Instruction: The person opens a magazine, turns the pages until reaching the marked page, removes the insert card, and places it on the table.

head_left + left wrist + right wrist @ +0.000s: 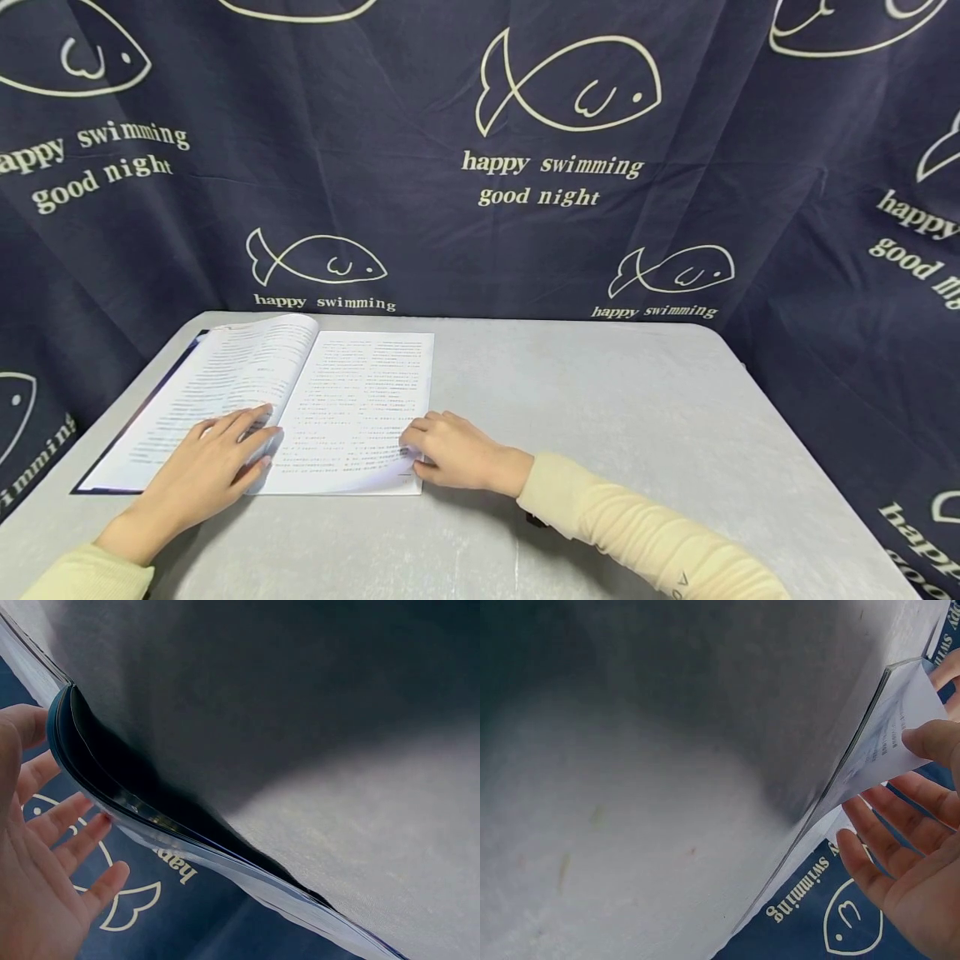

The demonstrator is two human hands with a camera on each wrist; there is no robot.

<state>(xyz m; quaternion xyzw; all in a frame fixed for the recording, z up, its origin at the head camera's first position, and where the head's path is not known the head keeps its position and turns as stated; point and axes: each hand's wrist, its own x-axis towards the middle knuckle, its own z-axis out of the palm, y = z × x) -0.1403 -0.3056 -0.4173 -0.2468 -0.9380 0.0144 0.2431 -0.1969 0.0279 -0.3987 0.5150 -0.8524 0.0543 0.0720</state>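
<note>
A book (360,400) lies spread on the left side of the table, its left pages bulging near the spine and its right page printed in dense lines. My left hand (202,467) rests on the lower left page beside the spine, fingers spread and nearly straight. At the lower right edge of the book, my right hand (457,450) pinches a page (889,742), whose bottom corner curls up. In the right wrist view the thumb sits on one face of this page, with the fingers behind it. The left wrist view shows the curved spine (64,750) next to the left hand (45,847).
The grey table (600,417) extends to the right of the book. Behind it and along both sides hangs a dark blue curtain (435,167) with fish outlines and lettering. A dark cover edge (142,408) shows along the book's left side.
</note>
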